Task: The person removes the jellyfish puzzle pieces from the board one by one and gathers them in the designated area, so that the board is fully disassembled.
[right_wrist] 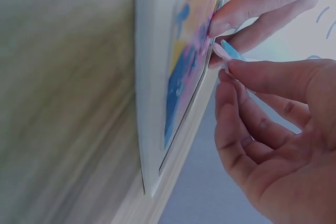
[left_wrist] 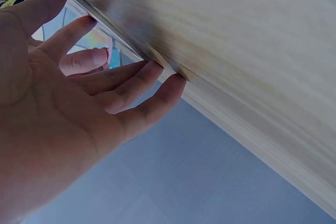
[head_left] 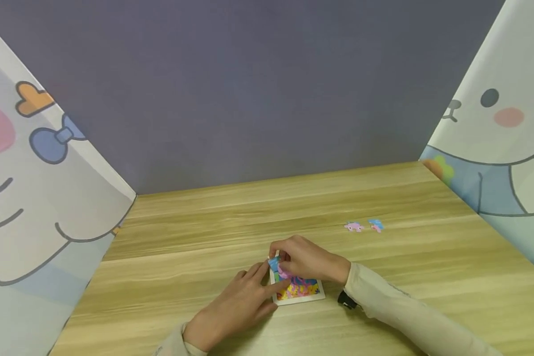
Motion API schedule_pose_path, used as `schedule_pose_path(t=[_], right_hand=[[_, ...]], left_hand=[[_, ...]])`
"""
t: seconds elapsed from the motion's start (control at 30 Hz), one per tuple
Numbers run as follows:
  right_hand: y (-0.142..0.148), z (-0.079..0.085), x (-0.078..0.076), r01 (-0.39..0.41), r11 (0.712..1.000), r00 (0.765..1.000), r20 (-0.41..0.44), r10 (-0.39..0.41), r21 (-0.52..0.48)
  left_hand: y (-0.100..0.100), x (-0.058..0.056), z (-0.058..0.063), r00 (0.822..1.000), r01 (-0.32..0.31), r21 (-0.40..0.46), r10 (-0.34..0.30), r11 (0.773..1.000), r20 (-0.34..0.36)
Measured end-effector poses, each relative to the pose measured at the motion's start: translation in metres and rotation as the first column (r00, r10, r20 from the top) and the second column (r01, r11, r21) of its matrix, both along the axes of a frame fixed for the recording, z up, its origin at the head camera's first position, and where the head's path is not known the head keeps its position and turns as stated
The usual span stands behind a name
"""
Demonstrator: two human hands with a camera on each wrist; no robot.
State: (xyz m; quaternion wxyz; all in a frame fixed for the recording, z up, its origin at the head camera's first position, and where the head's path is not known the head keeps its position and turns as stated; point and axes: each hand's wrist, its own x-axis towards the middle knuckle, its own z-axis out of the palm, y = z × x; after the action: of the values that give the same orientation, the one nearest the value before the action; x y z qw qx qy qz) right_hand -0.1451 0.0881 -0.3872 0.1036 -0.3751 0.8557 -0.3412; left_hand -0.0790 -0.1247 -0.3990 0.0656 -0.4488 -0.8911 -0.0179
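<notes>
A small jigsaw puzzle board (head_left: 300, 300) with a pale frame lies flat on the table, its picture in pink, yellow and blue. My left hand (head_left: 240, 302) rests at its left side, fingers extended, with one finger across the picture; in the left wrist view the other fingertips (left_wrist: 176, 82) touch the tabletop. Over the board's far left corner, my right hand (head_left: 309, 259) pinches a pink and blue puzzle piece (right_wrist: 231, 51) between thumb and fingers. That piece stands tilted at the board's edge in the right wrist view. The right hand partly covers the picture in the head view.
Two loose puzzle pieces lie beyond the right hand: a pink one (head_left: 354, 227) and a blue and pink one (head_left: 376, 225). The wooden table (head_left: 196, 227) ends at a grey wall (head_left: 267, 99), with cartoon-printed panels (head_left: 494, 148) on both sides. A black strap (head_left: 347, 300) sits at the right wrist.
</notes>
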Motion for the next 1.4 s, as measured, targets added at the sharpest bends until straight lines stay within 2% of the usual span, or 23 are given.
schedule_pose_path(t=[0.13, 0.3, 0.43, 0.67, 0.87, 1.07, 1.4], right_hand=[[0.004, 0.002, 0.002, 0.017, 1.000, 1.000, 0.015, -0.017, -0.025], [0.012, 0.010, 0.004, 0.046, 0.997, 0.999, -0.026, -0.048, -0.065], [0.023, 0.014, 0.002, 0.098, 0.993, 0.994, -0.047, -0.101, -0.069], [0.045, 0.015, -0.006, 0.162, 0.984, 0.981, -0.100, -0.168, -0.068], [0.067, 0.023, -0.012, 0.196, 0.977, 0.975, -0.091, -0.204, -0.088], [0.084, 0.028, -0.021, 0.240, 0.963, 0.959, -0.124, -0.255, -0.120], [0.097, 0.025, -0.036, 0.297, 0.948, 0.945, -0.104, -0.309, -0.113]], left_hand=[[0.001, 0.000, -0.001, 1.000, 0.000, 0.011, 0.000, 1.000, 0.012], [0.002, -0.001, -0.002, 1.000, -0.006, 0.019, 0.005, 1.000, 0.008], [0.003, -0.002, -0.001, 1.000, -0.017, 0.003, 0.017, 1.000, 0.023], [0.003, -0.002, 0.001, 0.998, -0.035, -0.024, 0.036, 0.999, 0.056], [0.002, -0.001, -0.001, 0.999, -0.028, -0.006, 0.028, 1.000, 0.038], [0.002, -0.001, 0.000, 0.999, -0.030, 0.001, 0.030, 1.000, 0.033], [0.000, 0.000, 0.000, 0.999, -0.031, 0.001, 0.031, 1.000, 0.008]])
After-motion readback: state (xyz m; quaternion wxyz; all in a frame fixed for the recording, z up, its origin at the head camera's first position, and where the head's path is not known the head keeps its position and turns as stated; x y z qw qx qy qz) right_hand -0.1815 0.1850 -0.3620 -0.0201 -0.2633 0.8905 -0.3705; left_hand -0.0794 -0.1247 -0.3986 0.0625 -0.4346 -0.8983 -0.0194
